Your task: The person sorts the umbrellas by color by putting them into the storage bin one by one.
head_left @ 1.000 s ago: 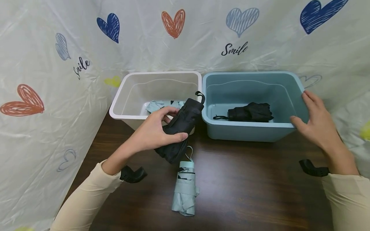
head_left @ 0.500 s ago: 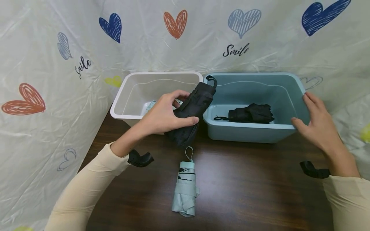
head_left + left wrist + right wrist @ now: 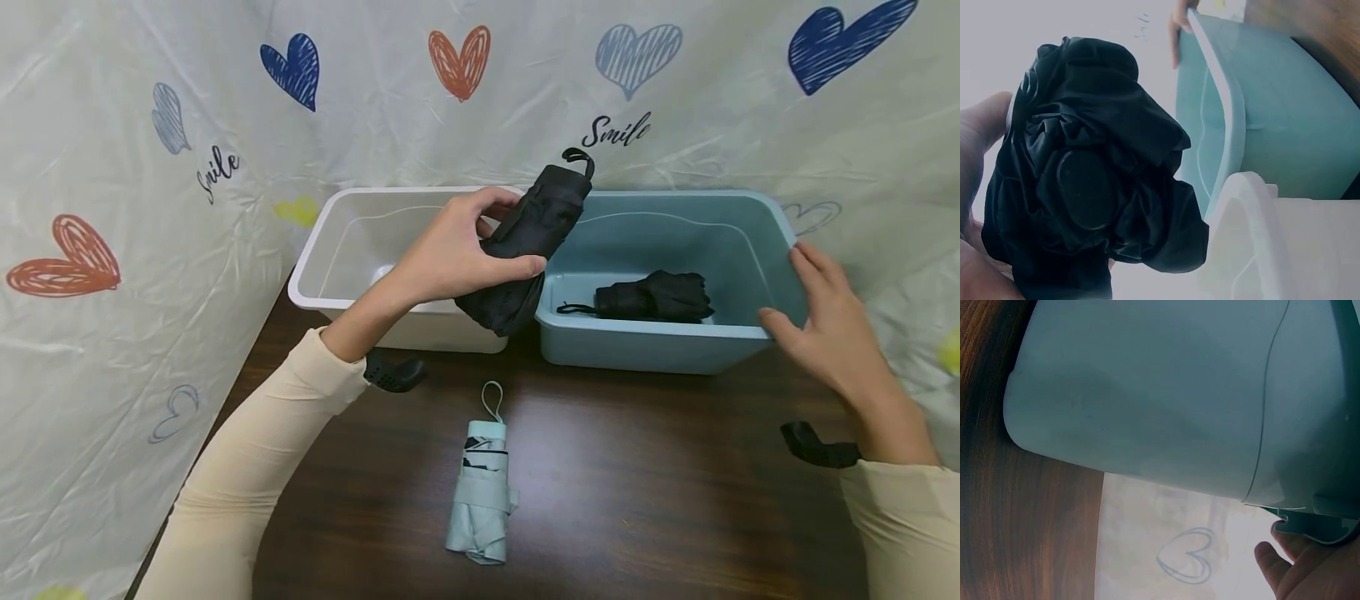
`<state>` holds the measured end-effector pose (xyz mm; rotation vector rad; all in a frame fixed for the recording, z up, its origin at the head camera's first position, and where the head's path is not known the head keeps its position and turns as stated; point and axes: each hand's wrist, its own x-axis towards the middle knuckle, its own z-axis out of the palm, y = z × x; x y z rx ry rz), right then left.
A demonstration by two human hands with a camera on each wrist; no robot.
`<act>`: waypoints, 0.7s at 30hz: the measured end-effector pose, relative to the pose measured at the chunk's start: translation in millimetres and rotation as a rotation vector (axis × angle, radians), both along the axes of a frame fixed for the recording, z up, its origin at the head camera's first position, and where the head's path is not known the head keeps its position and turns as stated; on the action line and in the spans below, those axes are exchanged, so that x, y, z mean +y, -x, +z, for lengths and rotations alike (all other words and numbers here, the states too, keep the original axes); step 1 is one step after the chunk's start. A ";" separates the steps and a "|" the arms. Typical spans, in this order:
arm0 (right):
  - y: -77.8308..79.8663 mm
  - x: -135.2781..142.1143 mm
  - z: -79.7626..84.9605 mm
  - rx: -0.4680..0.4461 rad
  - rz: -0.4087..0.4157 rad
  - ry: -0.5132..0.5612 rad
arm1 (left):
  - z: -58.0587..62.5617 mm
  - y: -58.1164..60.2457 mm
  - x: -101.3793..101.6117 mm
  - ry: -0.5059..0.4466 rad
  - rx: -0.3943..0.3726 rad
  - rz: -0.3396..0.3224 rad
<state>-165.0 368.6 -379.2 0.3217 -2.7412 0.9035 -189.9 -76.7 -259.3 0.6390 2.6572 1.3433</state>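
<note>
My left hand [image 3: 457,250] grips a black folded umbrella [image 3: 551,208], its wrist loop pointing up and away. The umbrella is tilted over the spot where the white bin [image 3: 442,333] and the blue bin [image 3: 630,348] meet. In the left wrist view the bunched cloth end of the umbrella [image 3: 1085,187] faces the camera. My right hand [image 3: 840,342] holds the blue bin's right rim near the front corner, thumb and fingers on either side. A second black folded umbrella [image 3: 652,297] lies on the blue bin's floor.
On the dark wooden table [image 3: 637,475] a pale green folded umbrella [image 3: 480,500] lies in front of the bins, loop towards them. A white sheet [image 3: 525,83] printed with hearts hangs behind the bins and along the left side.
My left hand has carried the black umbrella up, away and to the right, from the white bin's front towards the blue bin. The right hand has stayed on the rim.
</note>
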 end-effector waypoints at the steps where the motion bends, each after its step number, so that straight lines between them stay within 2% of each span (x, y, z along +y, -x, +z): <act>1: -0.1 -0.2 0.1 0.000 0.000 0.001 | 1.1 1.3 1.1 0.003 0.001 0.001; 6: 0.2 -1.1 -0.5 0.003 -0.006 -0.002 | 6.9 6.9 6.4 0.031 0.016 -0.006; 16: -1.1 -0.8 4.1 -0.047 -0.021 -0.033 | 15.8 22.5 19.2 0.008 0.076 -0.047; 21: -2.4 0.0 3.7 -0.050 -0.018 -0.041 | 20.5 30.1 27.2 0.022 0.067 -0.057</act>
